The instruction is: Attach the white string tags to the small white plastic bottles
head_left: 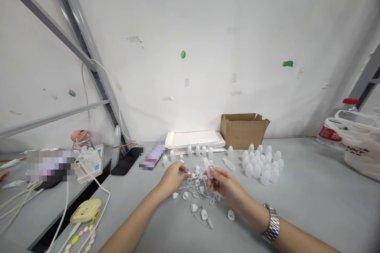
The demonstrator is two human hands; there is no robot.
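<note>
My right hand (pixel 221 180), with a metal-band watch on its wrist, grips a small translucent plastic bottle (pixel 208 169) and holds it tilted above the table. To its left, the fingertips of my left hand (pixel 175 176) pinch a small white cap (pixel 189 173) at the edge of the pile; the fingers partly cover it. Between and below both hands lie several white caps (pixel 197 182) tangled with thin white straps or tubes. Nearer me rest a capped piece with a tube (pixel 204 214) and a single loose cap (pixel 230 215).
Several translucent bottles (pixel 265 177) stand grouped at right; one bottle (pixel 229 164) lies flat. Tipped bottles (pixel 190 151) line up before white flat packages (pixel 194 139). Behind are a cardboard box (pixel 245 132), phones (pixel 152 156), cables and a yellow case (pixel 86 210) at left, a plastic bag (pixel 360 154) at right.
</note>
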